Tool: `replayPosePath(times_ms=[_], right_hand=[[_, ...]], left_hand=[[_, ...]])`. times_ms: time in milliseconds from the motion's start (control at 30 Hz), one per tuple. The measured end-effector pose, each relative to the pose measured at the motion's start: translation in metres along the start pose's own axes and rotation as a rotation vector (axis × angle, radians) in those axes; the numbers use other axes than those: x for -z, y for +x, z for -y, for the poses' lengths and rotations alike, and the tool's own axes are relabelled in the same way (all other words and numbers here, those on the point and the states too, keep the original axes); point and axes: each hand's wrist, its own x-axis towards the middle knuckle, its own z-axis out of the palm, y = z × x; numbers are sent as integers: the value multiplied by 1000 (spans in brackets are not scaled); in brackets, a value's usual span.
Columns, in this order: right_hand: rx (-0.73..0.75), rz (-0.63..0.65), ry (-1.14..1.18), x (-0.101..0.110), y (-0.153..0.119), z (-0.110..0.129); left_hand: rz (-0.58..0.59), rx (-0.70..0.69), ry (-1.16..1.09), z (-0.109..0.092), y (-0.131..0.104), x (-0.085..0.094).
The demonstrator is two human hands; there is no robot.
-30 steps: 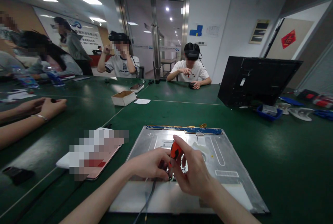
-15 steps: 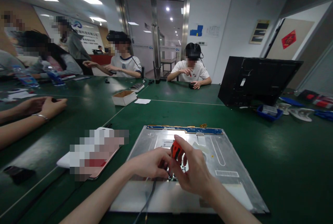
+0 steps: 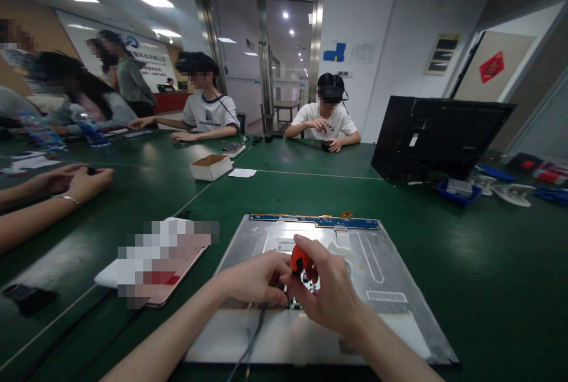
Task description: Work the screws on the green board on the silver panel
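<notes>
Tabletop: dark green (image 3: 479,264), spread under both hands and well beyond them on every side.
Metal panel: a wide silvery sheet (image 3: 386,258) lying flat on the tabletop, directly beneath both hands and reaching out past them to front and back.
Monitor: black, its back showing (image 3: 439,139), standing well apart from the right hand, beyond it and to the right.
Pink-edged flat item: partly blurred out (image 3: 190,264), lying to the left of the left hand, apart from it.
Right hand: fingers and thumb curled in (image 3: 332,281), closed around a red-and-black tool handle.
Left hand: thumb and fingers bent (image 3: 260,278), only slightly apart, tips low beside the foot of the tool; whether they pinch something cannot be told.
White box: open-topped (image 3: 204,172), beyond the left hand and to its left, well apart.
Blue circuit strip: long and narrow (image 3: 355,224), along the panel's far edge, beyond both hands.
Dark cables: running from below the left hand (image 3: 255,340) toward the near edge.
Tool handle: tilted in the right hand's grip (image 3: 299,256), just beside the left hand's fingers; its tip is too hidden to make out.
Small circuit board: between and beneath the two hands (image 3: 296,302), mostly covered.
</notes>
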Motion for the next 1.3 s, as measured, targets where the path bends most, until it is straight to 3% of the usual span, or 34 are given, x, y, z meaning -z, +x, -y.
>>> replayPosePath(times_ms=[233,533,933,1300], right_hand=[[-41,49,22,1,-4,1],[-17,-24,-38,-3,-3,1],[-36,42,23,1,-4,1],[-16,-29,-36,-2,-2,0]], left_hand=[[39,-40,3,5,1,-1],[21,-37,-34,3,1,-2],[48,-50,-15,8,2,-2],[26,-34,-30,4,2,-1]])
